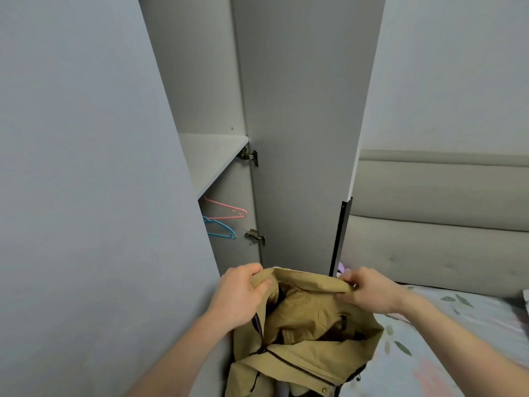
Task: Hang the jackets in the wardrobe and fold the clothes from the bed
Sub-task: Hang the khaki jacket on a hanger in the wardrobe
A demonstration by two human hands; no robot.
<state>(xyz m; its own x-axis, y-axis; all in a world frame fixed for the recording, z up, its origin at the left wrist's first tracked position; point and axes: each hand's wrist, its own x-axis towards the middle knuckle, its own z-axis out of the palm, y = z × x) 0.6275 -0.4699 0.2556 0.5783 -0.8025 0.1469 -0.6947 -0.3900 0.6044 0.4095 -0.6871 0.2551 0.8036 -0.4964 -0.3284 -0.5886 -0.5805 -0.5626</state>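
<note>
A tan jacket (306, 333) with dark zips hangs in front of me, held up by its collar. My left hand (240, 293) grips the collar's left side and my right hand (366, 290) pinches its right side. Just beyond stands the grey wardrobe (211, 156), its right door (303, 138) swung open. Under the inner shelf hang a pink hanger (229, 211) and, below it, a blue hanger (221, 229). The rail they hang from is hidden behind the left door.
The left wardrobe door (94, 181) fills the left side close to me. A bed with a floral sheet (446, 339) lies at the right, backed by a padded beige headboard (440, 222). A small purple item (342, 267) peeks out behind the open door.
</note>
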